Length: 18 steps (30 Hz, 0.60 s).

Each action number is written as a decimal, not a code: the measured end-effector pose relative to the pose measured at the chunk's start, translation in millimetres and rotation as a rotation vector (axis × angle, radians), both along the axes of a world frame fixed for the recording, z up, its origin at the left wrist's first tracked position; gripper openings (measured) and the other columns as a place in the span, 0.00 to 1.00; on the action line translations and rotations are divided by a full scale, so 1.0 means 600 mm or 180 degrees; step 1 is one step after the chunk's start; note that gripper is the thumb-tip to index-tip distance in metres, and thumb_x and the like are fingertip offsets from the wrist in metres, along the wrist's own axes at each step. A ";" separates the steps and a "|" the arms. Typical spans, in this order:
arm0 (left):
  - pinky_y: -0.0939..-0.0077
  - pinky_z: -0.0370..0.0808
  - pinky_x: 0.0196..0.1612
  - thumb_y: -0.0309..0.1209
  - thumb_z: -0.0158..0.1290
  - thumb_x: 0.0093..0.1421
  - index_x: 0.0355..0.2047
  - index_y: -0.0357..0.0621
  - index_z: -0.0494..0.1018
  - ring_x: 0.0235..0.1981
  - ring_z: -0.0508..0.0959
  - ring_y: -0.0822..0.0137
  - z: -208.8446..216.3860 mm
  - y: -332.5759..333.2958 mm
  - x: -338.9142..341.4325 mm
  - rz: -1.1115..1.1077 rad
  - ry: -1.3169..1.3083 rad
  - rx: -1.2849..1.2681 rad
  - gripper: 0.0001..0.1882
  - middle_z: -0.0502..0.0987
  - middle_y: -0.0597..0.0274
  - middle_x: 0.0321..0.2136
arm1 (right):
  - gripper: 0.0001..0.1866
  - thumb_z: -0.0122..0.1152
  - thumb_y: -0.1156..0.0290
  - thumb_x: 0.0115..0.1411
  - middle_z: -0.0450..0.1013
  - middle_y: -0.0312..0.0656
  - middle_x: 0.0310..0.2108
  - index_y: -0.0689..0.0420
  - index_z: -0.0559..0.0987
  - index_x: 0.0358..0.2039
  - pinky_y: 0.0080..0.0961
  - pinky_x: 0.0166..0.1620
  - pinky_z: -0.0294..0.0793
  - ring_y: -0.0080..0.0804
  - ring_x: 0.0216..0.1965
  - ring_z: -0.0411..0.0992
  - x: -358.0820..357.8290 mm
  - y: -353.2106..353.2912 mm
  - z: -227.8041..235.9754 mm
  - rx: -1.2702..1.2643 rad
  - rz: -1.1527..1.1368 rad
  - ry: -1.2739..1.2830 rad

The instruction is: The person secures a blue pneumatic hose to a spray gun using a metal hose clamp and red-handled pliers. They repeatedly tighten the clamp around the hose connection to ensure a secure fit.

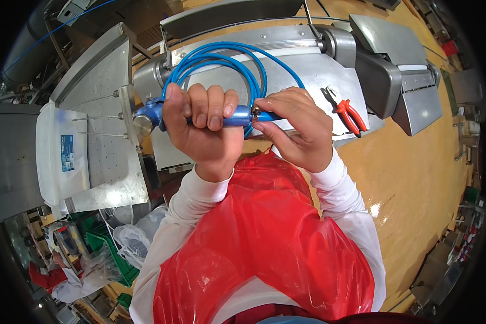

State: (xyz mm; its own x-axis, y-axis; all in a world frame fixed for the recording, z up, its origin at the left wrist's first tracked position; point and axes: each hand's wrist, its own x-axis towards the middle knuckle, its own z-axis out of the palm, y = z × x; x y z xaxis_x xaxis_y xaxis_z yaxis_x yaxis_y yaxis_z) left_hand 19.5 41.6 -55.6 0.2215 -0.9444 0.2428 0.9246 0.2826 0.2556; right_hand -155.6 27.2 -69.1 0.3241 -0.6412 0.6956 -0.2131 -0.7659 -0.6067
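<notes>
1. Glossy tan floor point(405, 189) is seen out to the right, and grey stainless-steel machinery point(380, 81) is spread across the top of the view.
2. Now to the centre: a blue cylindrical metal tool point(236, 117) is held up before the body, its knobbed end to the left.
3. It is firmly gripped by the left hand point(205, 129), fingers curled closed around the barrel.
4. At its right end, a small dark metal clamp point(255, 113) is pinched by the right hand point(302, 127), thumb below and forefinger above, the palm left hollow.
5. Just beyond, a glossy blue hose point(216, 46) is looped in several coils; whether the steel is touched by them cannot be told.
6. To the right, red-handled pliers point(351, 117) are laid, jaws parted, on the flat steel surface point(329, 81).
7. Closer in, the torso is covered by a shiny red plastic apron point(264, 216), the arms by white sleeves point(340, 189).
8. Far left, a white plastic tub point(51, 140) is seen against a perforated steel panel point(108, 86); lower down, a green plastic crate point(116, 256) is partly hidden by clear plastic bags point(132, 240).
</notes>
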 end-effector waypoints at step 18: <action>0.58 0.70 0.53 0.54 0.44 0.79 0.27 0.53 0.70 0.40 0.72 0.64 -0.035 0.012 -0.024 0.0155 -0.0678 0.0072 0.26 0.70 0.70 0.24 | 0.26 0.79 0.75 0.54 0.82 0.49 0.34 0.63 0.84 0.54 0.32 0.35 0.75 0.40 0.30 0.78 -0.028 0.005 0.014 0.0197 0.0329 0.0179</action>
